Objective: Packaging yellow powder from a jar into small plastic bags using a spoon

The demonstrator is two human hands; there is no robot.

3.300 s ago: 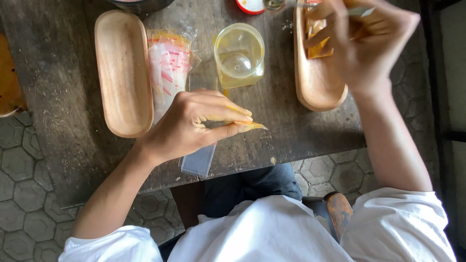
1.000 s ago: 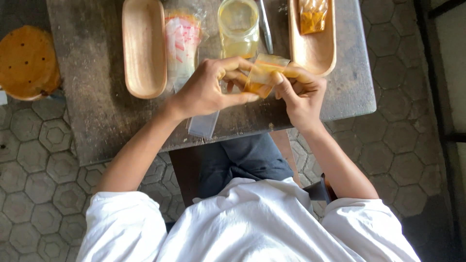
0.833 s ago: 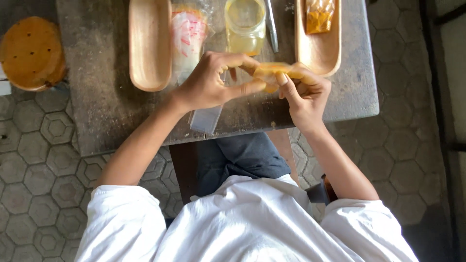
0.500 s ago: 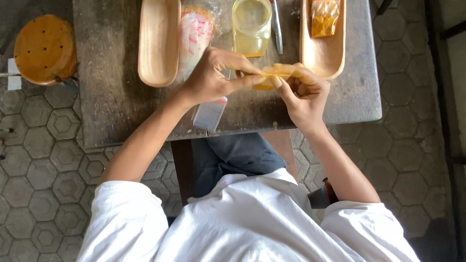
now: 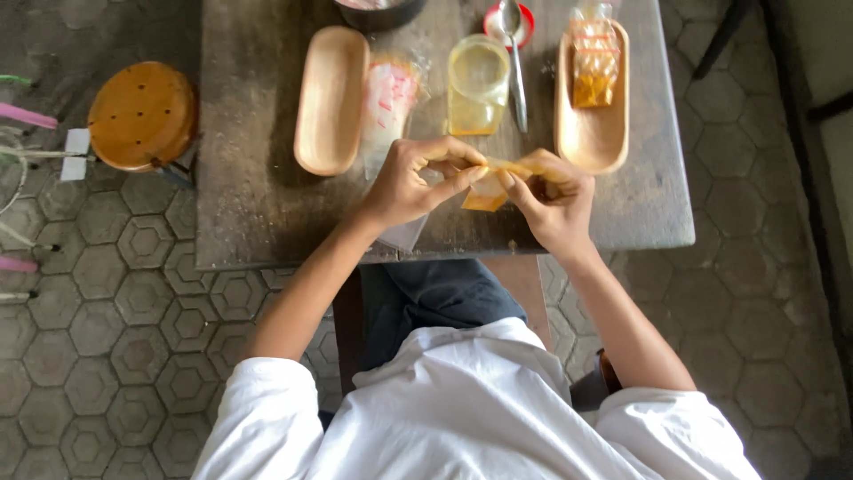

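Both hands meet over the near part of a dark wooden table (image 5: 258, 204). My left hand (image 5: 410, 178) and my right hand (image 5: 549, 197) pinch the top of a small clear plastic pouch (image 5: 487, 188) with orange-yellow filling at its bottom. The pouch hangs between the fingertips, just above the table. Behind the hands stands a clear cup of yellow liquid (image 5: 477, 84) with a metal spoon (image 5: 514, 55) lying beside it. A wooden tray on the right (image 5: 593, 138) holds several filled pouches (image 5: 593, 64).
An empty oblong wooden tray (image 5: 330, 100) lies at the left, next to a clear bag with red and white print (image 5: 388, 98). A dark bowl (image 5: 378, 11) and a red lid (image 5: 491, 22) sit at the far edge. A round wooden stool (image 5: 142, 116) stands on the hexagon-tiled floor, left.
My right hand came back from the right tray and joined the left on the pouch. The hands have stayed together since, working the pouch's top, while the view shifted.
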